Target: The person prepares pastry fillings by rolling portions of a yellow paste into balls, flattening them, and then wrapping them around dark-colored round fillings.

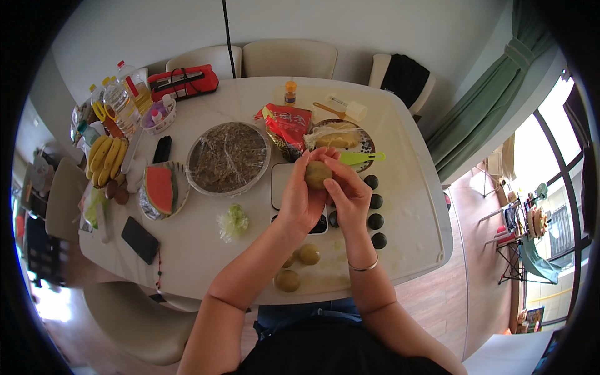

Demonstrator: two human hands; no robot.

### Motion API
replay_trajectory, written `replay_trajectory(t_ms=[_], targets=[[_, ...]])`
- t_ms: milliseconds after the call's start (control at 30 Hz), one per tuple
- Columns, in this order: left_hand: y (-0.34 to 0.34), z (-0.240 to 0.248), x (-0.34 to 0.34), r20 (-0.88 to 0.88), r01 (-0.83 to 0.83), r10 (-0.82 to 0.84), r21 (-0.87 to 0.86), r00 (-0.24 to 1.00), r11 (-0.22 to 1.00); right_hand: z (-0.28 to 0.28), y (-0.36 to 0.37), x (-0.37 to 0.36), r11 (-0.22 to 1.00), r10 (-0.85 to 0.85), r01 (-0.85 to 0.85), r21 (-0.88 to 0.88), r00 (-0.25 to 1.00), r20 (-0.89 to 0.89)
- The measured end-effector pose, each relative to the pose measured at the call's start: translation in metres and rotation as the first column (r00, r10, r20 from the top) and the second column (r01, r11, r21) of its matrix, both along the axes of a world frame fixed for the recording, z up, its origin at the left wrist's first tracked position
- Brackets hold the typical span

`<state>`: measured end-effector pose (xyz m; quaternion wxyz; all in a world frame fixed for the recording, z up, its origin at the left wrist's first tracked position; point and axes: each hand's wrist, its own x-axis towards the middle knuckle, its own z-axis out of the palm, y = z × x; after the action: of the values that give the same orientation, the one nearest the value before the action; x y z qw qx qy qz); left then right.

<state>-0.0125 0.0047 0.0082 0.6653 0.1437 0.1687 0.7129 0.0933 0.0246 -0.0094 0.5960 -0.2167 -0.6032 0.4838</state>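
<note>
Above the middle of the table, a round olive-brown dough ball (317, 175) sits between my two hands. My left hand (299, 197) cups it from the left, fingers curved behind it. My right hand (347, 195) wraps it from the right, with the thumb pressed against its front. Partly hidden beneath my hands is a flat kitchen scale (281, 178). To the right of my right wrist, several dark green balls (375, 221) stand in a rough column. Nearer me, by my left forearm, lie similar olive-brown balls (309, 254).
Beyond my hands are a wrapped plate of yellow dough (337, 137), a light-green spatula (359, 158) and a red bag (290, 125). Leftward stand a film-covered bowl of dark filling (229, 157), cut watermelon (160, 189), bananas (106, 159), oil bottles (122, 103) and a phone (140, 240).
</note>
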Motion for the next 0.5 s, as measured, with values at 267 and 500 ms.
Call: replay_trajectory(t_ms=[267,500], targets=[[-0.002,0.002,0.002,-0.075,-0.024,0.024,-0.011,0.997,1.000,0.003,-0.003,-0.001,0.974,0.064,-0.096,-0.204,0.986,-0.156],[0.001,-0.007,0.007,-0.190,-0.098,0.114,0.093,0.975,0.991,0.001,-0.003,-0.008,0.994,-0.050,0.046,-0.097,0.998,-0.040]])
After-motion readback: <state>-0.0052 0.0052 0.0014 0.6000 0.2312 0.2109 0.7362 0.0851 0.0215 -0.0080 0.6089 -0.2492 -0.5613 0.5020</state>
